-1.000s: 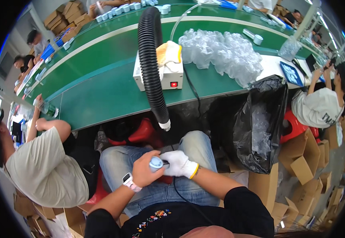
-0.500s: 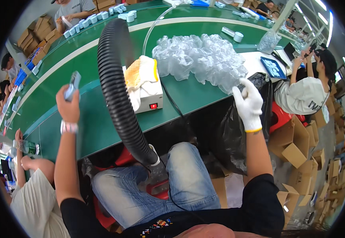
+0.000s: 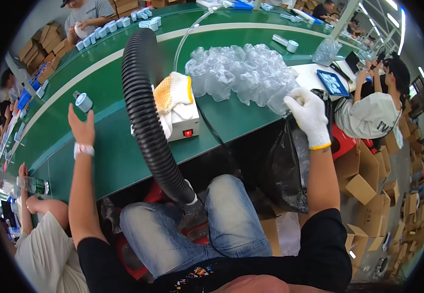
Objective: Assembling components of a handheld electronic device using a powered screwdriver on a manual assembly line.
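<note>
My bare left hand [image 3: 82,128] is open over the green belt, thumb and fingers apart. Just beyond its fingertips lies a light-blue device [image 3: 83,102] with a round cup-like head and a short grey part, resting on the belt apart from the hand. My right hand [image 3: 310,117], in a white knit glove, has its fingers curled closed on a transparent plastic bag [image 3: 277,103] at the near right end of a heap of such bags [image 3: 241,71]. The exact grip is partly hidden by the glove.
A black corrugated hose [image 3: 141,107] arches up between my arms. Beside it stands a white box [image 3: 185,122] with a lit red switch and a glove [image 3: 174,93] on top. A black bag [image 3: 290,171] hangs at the table edge. Co-workers sit at both sides.
My left hand has let go of the light-blue device, which now lies on the belt, and its fingers have spread. My right hand has turned, its fingers curling in at the bags.
</note>
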The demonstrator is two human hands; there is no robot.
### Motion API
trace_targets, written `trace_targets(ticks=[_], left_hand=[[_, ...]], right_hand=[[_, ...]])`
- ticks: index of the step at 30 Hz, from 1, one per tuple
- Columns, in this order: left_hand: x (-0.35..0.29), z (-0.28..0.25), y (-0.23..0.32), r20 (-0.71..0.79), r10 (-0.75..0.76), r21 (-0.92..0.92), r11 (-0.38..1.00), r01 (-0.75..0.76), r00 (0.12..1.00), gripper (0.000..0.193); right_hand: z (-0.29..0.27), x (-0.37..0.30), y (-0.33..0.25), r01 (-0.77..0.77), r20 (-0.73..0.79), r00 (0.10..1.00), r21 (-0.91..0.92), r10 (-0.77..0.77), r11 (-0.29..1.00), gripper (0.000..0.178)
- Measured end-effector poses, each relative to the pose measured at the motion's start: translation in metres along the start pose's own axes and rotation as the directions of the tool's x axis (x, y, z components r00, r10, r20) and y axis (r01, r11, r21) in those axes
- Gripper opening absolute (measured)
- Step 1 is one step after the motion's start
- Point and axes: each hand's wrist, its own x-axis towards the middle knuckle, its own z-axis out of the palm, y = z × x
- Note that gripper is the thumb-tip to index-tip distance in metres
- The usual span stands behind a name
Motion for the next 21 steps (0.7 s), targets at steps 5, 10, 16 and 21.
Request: trace_targets(ticks=[5,10,16,21], left_hand=[[-0.117,-0.175,0.199,0.472,-0.003,-0.513,0.812,0.277,0.882,0.012],[-0.246,-0.176,0.281,0.967,-0.050,-0.255,-0.218,0.942,0.250,0.055],[-0.279,-0.147,0.305,0.982,0.028,-0.121,-0.656,0.745,0.185,0.065],[-0.285,-0.156,0.313,0.886,-0.028,-0.426,-0.441,0.790,0.462,0.060]], right_hand=[[-0.033,-0.076,-0.033,0.326,-0.258,0.928,0.218,-0.267,0.920,0.006],[0.069,-0.188,-0.057,0.270,0.043,0.841,0.830,-0.539,0.488,0.010],[0.157,-0.287,-0.112,-0.056,0.311,0.916,0.722,-0.252,0.690,0.035],[0.169,-0.287,-0.094,0.139,0.378,0.852,0.506,-0.363,0.851,0.052]])
